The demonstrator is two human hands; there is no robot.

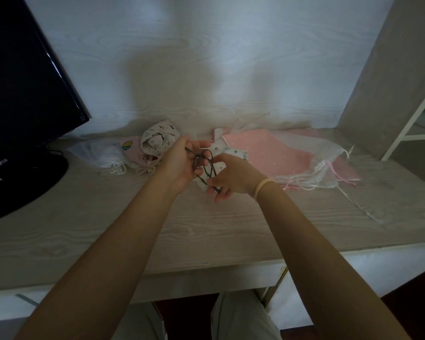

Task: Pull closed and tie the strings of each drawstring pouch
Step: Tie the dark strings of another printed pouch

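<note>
Both hands meet mid-desk: my left hand (179,165) and right hand (231,179) each pinch the dark drawstrings (204,165) of a white star-print pouch (221,153). Printed pouches (157,141) lie left beside the monitor (22,94); sheer organza bags (312,153) crowd the right.

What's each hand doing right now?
Left hand: grips the dark drawstring.
Right hand: pinches the same drawstring, over the white pouch.

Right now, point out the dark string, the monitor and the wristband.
dark string (205,165), head view, on its loop between the hands
monitor (22,69), head view, on its screen
wristband (261,188), head view, on the band
</note>
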